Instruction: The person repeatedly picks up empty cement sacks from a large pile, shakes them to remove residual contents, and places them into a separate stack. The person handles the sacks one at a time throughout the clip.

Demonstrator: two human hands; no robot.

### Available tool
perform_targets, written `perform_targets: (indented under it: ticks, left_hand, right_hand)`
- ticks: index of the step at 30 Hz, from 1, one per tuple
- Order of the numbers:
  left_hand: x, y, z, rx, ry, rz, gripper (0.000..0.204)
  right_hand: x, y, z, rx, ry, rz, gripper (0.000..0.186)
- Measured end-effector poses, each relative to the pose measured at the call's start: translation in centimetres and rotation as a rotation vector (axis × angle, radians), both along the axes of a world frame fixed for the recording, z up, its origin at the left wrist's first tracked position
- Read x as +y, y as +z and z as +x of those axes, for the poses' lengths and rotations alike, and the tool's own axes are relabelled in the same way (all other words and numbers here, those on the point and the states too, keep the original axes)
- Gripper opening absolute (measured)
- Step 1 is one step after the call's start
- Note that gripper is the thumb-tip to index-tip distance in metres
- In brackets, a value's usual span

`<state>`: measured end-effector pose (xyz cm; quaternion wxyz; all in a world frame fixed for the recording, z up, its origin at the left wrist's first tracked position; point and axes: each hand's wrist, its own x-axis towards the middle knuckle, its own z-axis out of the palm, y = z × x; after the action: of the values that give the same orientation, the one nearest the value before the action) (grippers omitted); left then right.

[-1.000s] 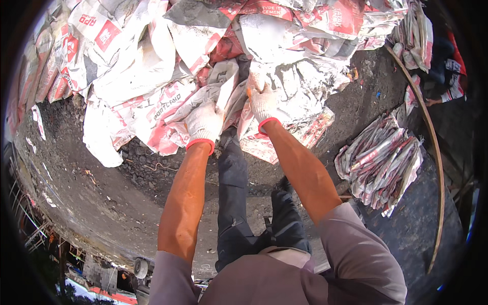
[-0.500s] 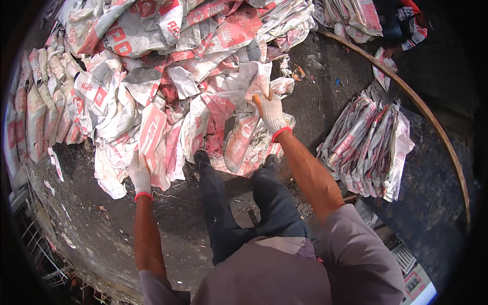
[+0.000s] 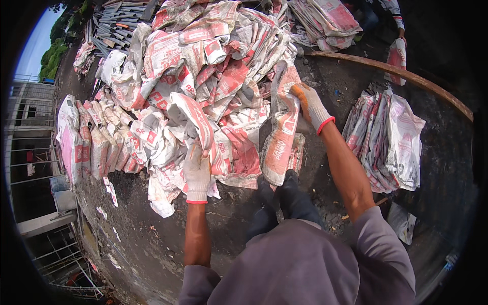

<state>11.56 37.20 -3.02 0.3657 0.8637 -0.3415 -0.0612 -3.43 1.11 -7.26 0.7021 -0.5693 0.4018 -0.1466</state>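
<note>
My right hand (image 3: pixel 311 105), in a white work glove with orange on the fingers and a red cuff, grips the edge of a flattened, empty white-and-red sack (image 3: pixel 281 134). That sack hangs upright, its lower end just in front of my boots. Farther left, my left hand (image 3: pixel 197 173), in a similar glove, is closed on a second white-and-red sack (image 3: pixel 192 116), which bends up and away from the fingers. Behind both hands rises a big heap of crumpled, dirty sacks (image 3: pixel 223 76).
A row of folded sacks (image 3: pixel 99 145) stands at the left, and a bundle (image 3: pixel 389 137) at the right. Another stack (image 3: pixel 328 23) lies at the back, beside a curved brown strip (image 3: pixel 391 76). A co-worker's hand (image 3: pixel 402 33) holds a sack (image 3: pixel 396 61) at the upper right.
My right hand has lifted its sack off the heap, and it now hangs upright. The left hand has risen with its sack. My view has turned, bringing the building at the left into sight.
</note>
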Motion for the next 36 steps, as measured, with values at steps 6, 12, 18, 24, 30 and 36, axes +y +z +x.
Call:
perform_targets:
  ticks: [6, 12, 18, 24, 30, 36]
  left_hand:
    - [-10.4, 1.3, -8.4, -0.038, -0.615, 0.019, 0.052]
    - [-16.1, -4.4, -13.3, 0.06, -0.772, 0.076, 0.042]
    - [-18.7, -6.6, -14.9, 0.132, -0.842, 0.102, 0.034]
    - [-17.5, -6.1, -17.7, 0.028, -1.082, 0.236, 0.027]
    - [-16.6, -7.7, -20.5, 0.04, -1.042, 0.558, 0.029]
    - [-19.1, -4.4, -22.4, -0.021, -0.976, 0.639, 0.05]
  right_hand:
    - [1.2, 2.7, -1.2, 0.009, -0.209, 0.307, 0.045]
    - [1.5, -1.9, -7.6, 0.434, -0.364, 0.107, 0.051]
    - [2.5, -7.8, -15.1, 0.255, -0.824, 0.554, 0.046]
    - [3.0, -13.0, -19.6, 0.159, -0.993, 0.9, 0.037]
    - [6.4, -20.5, -23.4, -0.135, -1.144, 1.285, 0.045]
    - [7.6, -18.9, -26.2, -0.277, -1.211, 1.16, 0.051]
